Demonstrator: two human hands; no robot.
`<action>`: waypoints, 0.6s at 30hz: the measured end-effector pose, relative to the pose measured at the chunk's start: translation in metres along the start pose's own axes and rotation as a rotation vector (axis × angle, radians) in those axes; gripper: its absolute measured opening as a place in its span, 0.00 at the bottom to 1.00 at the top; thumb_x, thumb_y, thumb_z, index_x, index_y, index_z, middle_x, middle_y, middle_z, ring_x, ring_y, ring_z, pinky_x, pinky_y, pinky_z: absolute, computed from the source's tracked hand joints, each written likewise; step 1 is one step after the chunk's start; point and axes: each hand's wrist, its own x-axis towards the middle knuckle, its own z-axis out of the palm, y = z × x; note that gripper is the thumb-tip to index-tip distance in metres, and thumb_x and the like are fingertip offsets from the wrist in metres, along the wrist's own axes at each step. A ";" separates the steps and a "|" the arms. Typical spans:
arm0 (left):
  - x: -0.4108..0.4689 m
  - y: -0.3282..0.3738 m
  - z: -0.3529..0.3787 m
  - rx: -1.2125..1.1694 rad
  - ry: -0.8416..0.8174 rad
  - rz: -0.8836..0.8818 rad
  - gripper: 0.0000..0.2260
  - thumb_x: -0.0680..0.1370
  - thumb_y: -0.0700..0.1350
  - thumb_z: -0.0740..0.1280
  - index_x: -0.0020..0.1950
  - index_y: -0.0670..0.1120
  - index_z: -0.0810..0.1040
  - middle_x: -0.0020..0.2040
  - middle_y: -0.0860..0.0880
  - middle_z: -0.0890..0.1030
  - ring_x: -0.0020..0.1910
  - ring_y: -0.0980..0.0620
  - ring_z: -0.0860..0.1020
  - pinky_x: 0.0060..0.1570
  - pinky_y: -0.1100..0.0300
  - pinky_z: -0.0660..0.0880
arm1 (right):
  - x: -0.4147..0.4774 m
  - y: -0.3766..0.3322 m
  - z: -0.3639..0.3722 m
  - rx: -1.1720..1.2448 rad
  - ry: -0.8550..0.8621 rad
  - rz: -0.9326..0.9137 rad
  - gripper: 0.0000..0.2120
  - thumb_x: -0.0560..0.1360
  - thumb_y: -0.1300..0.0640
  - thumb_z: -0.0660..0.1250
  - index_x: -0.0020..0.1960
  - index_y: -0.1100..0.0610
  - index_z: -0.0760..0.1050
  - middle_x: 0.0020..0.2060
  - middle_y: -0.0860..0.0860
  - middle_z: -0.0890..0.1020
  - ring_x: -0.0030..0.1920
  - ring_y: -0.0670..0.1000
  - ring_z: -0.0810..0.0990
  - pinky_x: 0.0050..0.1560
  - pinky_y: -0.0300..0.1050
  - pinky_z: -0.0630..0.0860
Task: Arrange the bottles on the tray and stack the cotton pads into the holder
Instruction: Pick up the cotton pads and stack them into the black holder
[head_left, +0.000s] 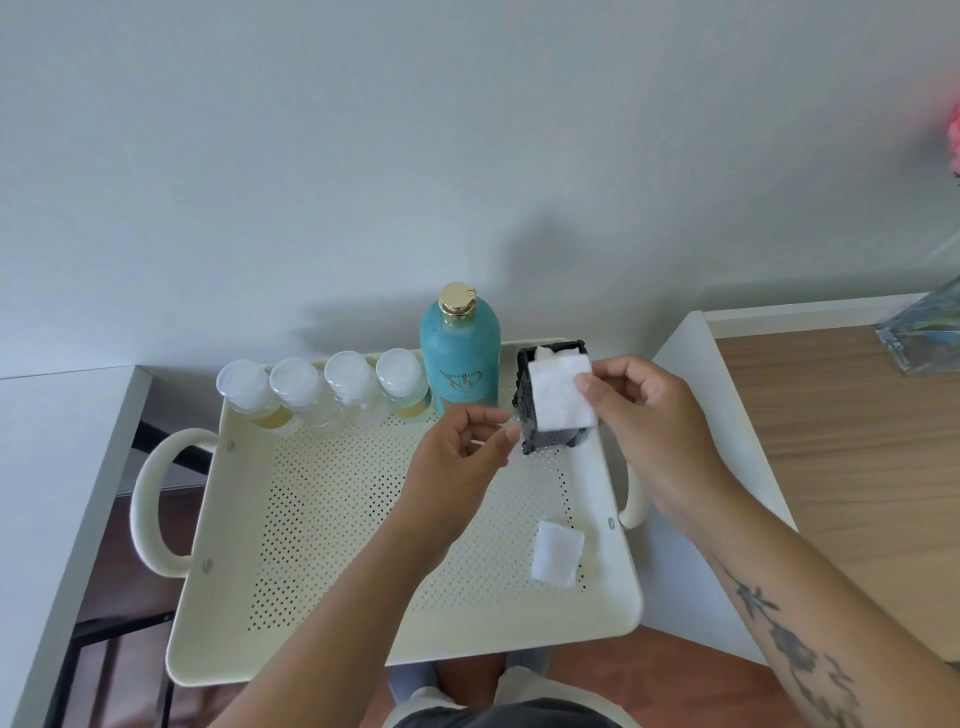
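Pad in my right hand, pinched by one edge between thumb and fingertips, hangs flat and square in front of the black holder, its top edge about level with the holder's open mouth. The holder stands upright at the tray's far right corner, just beside the teal bottle, with white pads already showing at its top. From the head view the mouth lies just behind and above the pad I hold, so my right hand is the nearer one and I judge the coming move needs a short lift and a tilt to lay the pad flat over the opening. My left hand hovers just left of the holder, fingers loosely curled and holding nothing, close enough to steady it. One loose pad lies flat on the perforated tray floor, nearer me and well below the holder, still to be stacked. Four small clear bottles stand in a row along the far edge, left of the teal one, all upright.
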 end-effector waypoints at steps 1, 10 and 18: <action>-0.001 -0.008 0.002 0.049 0.013 -0.028 0.04 0.76 0.50 0.72 0.49 0.54 0.80 0.46 0.47 0.84 0.40 0.56 0.80 0.41 0.63 0.77 | 0.008 0.000 0.001 -0.018 0.026 0.001 0.03 0.75 0.50 0.70 0.47 0.49 0.80 0.38 0.44 0.84 0.39 0.42 0.80 0.41 0.35 0.73; -0.003 -0.082 0.019 0.547 -0.073 -0.089 0.04 0.76 0.50 0.69 0.50 0.52 0.78 0.45 0.57 0.80 0.36 0.62 0.75 0.34 0.68 0.70 | 0.042 0.007 0.012 -0.107 0.091 0.025 0.04 0.74 0.51 0.70 0.46 0.51 0.80 0.37 0.44 0.81 0.37 0.45 0.77 0.38 0.38 0.70; -0.004 -0.101 0.037 0.860 -0.184 0.157 0.16 0.76 0.52 0.68 0.62 0.51 0.74 0.58 0.54 0.75 0.57 0.53 0.71 0.52 0.56 0.75 | 0.041 0.017 0.008 -0.411 0.095 -0.152 0.13 0.75 0.53 0.69 0.58 0.53 0.76 0.51 0.48 0.75 0.49 0.48 0.72 0.48 0.38 0.67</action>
